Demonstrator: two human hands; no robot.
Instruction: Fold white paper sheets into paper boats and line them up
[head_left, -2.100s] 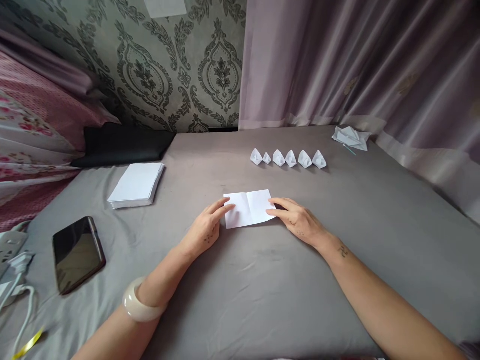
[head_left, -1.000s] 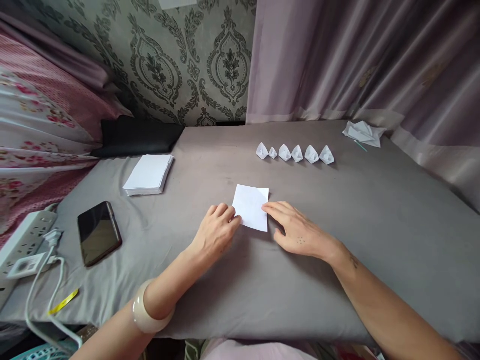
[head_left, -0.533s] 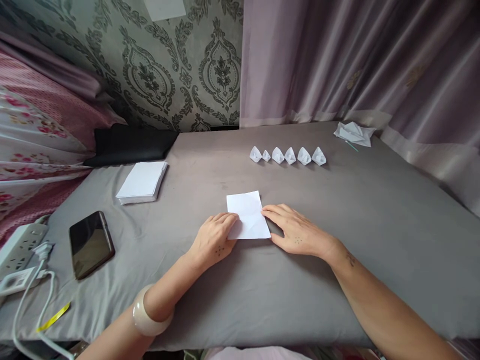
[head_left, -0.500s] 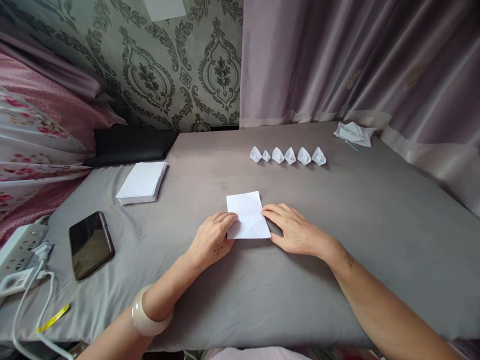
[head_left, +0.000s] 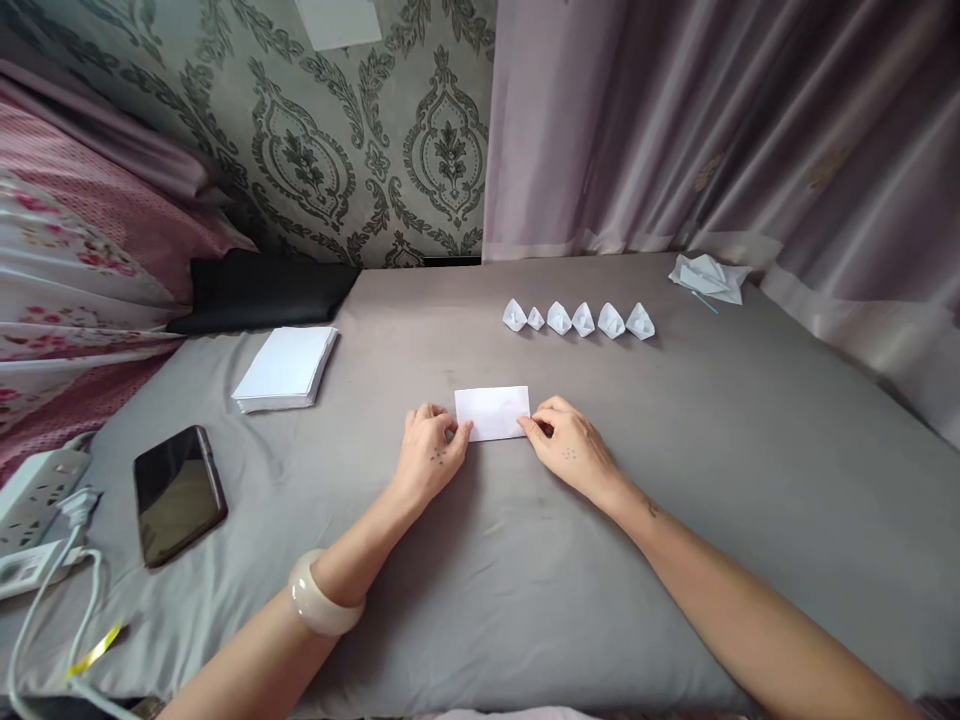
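A small white sheet of paper, folded into a narrow strip, lies on the grey cloth surface. My left hand pinches its left end with curled fingers. At the strip's right end my right hand pinches it in the same way. Both hands rest on the cloth. A row of several small white folded paper shapes stands behind the strip.
A stack of white paper lies at the left, a black phone nearer me, a black pad behind. A white power strip with cable is at the far left edge. Crumpled paper sits back right by the curtain.
The paper was turned and folded from a squarish piece into a narrow strip. Both hands moved up to its two ends and their fingers curled into pinches.
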